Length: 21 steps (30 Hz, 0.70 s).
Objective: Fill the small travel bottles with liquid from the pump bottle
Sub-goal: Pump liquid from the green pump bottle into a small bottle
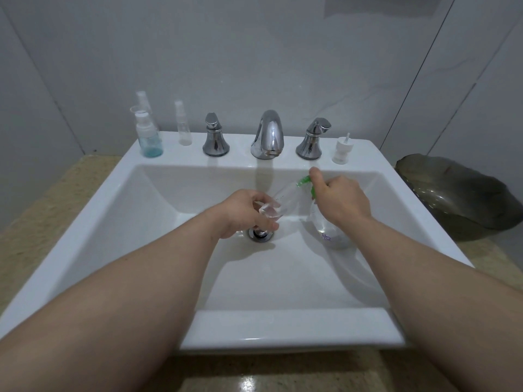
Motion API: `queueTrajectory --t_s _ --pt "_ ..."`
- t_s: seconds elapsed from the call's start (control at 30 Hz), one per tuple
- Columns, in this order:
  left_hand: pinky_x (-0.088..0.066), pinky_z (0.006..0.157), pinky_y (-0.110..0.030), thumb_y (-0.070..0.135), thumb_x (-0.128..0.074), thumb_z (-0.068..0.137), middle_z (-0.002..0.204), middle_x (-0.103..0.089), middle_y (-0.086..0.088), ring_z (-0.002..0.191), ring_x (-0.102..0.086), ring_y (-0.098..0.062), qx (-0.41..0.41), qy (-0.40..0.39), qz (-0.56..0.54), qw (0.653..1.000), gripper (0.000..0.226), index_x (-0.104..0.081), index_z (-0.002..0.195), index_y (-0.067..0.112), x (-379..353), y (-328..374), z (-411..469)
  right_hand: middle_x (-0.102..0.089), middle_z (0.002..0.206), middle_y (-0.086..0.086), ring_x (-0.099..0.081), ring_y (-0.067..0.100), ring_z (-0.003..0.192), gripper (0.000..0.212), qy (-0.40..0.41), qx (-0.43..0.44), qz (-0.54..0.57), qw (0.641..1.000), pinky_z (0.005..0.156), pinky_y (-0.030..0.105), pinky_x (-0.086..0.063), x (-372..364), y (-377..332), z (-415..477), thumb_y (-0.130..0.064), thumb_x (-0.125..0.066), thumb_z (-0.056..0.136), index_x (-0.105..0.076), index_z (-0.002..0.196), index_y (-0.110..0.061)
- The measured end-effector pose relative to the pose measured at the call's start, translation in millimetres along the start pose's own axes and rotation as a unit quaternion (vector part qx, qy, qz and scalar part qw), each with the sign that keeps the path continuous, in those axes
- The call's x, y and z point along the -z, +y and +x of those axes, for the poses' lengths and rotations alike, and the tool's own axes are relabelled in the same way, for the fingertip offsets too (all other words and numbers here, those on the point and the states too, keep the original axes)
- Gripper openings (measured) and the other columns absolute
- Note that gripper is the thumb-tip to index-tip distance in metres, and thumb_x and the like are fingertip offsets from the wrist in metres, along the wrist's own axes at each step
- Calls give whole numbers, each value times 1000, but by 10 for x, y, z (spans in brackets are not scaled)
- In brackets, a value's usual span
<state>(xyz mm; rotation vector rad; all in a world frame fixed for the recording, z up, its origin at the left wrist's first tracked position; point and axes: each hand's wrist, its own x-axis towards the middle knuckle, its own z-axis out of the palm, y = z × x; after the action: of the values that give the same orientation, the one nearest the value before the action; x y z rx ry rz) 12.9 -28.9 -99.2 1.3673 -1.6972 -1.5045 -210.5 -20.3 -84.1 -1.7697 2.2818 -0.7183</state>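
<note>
**Both bottles held over the sink**

Your left hand (243,213) curls round a clear small bottle (270,212), holding it tilted just above the drain (260,234). Your right hand (342,200) grips the neck of the pump bottle (325,224), one finger on top of its green head (304,182). The head points left toward the small bottle. The pump bottle hangs over the basin of the sink (283,323), with clear liquid in it.

On the back ledge, left of the faucet (268,135), stand a bottle with blue liquid (148,137), a taller one (143,100) behind it, and an empty clear one (184,125). A white pump cap (343,149) stands at the ledge's right end. A dark bowl (458,193) sits on the tabletop (56,205) to the right.
</note>
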Motion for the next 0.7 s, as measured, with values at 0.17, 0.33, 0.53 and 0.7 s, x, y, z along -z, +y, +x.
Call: queueTrajectory --t_s 0.17,0.33,0.53,0.7 --pt "-58 67 -23 -5 -82 78 80 -68 -6 67 -66 -16 11 -23 -25 999 43 -67 114 12 9 -16 -9 -70 84 6 -63 33 85 83 0 10 7 1000 80 40 -53 25 -15 -20 -74 -24 97 -71 71 -11" --pt "-63 83 -42 -6 -78 83 82 -68 -18 73 -72 -30 31 -49 -63 996 40 -61 115 11 14 3 -31 -69 82 8 -62 33 83 82 2 10 11 1000 75 39 -50 39 -34 -31 -71 -25 99 -70 70 -9" --pt "-57 93 -55 -7 -79 81 86 -71 -24 76 -71 -34 49 -48 -37 997 42 -56 114 7 1 -48 -3 -64 73 10 -60 33 76 72 7 24 22 999 66 37 -44 45 -75 -55 -61 -32 101 -58 59 -8" --pt "-58 96 -50 -3 -80 82 87 -72 -22 80 -73 -30 55 -52 -24 997 24 -66 101 -4 -13 -83 34 -64 73 10 -59 34 76 70 11 22 22 999 65 37 -42 48 -85 -58 -59 -34 101 -60 60 -8"
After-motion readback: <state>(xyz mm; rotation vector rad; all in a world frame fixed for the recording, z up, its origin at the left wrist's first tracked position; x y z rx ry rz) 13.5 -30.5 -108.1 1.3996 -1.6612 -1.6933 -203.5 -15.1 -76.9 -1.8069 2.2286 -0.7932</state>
